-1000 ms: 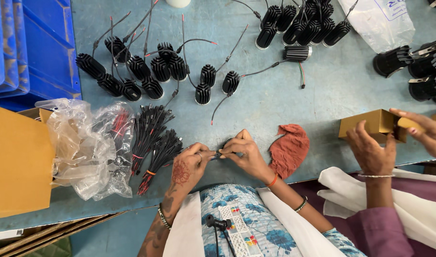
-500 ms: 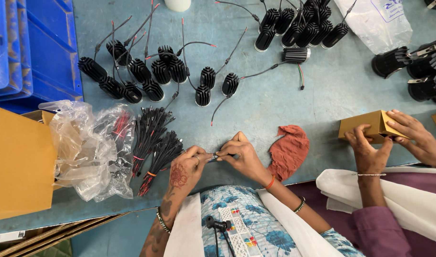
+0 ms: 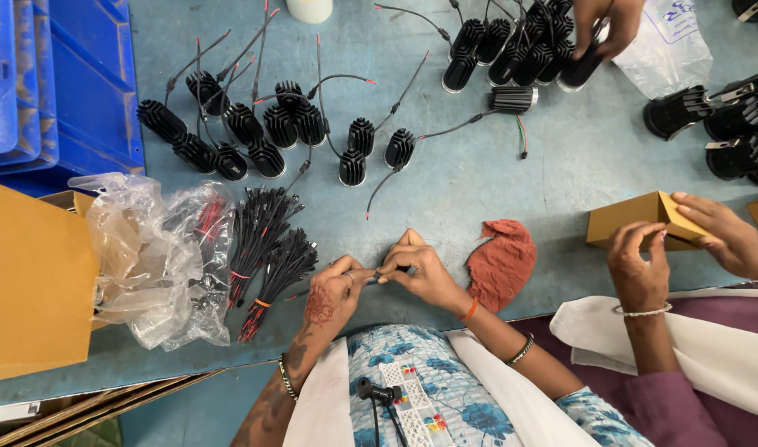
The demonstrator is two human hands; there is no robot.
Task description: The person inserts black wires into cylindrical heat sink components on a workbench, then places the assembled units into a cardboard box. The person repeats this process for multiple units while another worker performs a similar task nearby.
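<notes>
Now joined by a third hand (image 3: 606, 25) reaching in over the black finned cylinders (image 3: 519, 45) at the far edge of the pale blue worktop (image 3: 561, 157). Otherwise unchanged: left hand (image 3: 333, 290) and right hand (image 3: 420, 269) meeting at the near edge, fingertips pinched shut on a thin wire piece (image 3: 370, 279). Crinkled clear bags (image 3: 155, 257) left; bundled black-red wires (image 3: 267, 257) beside; rust cloth (image 3: 503, 265) right.

Wire bundles (image 3: 267, 257) lay on the surface (image 3: 561, 165) left of my hands, plastic bags (image 3: 159, 257) further left. Finned housings (image 3: 263, 136) sat beyond them; a cloth (image 3: 503, 265) lay right.
</notes>
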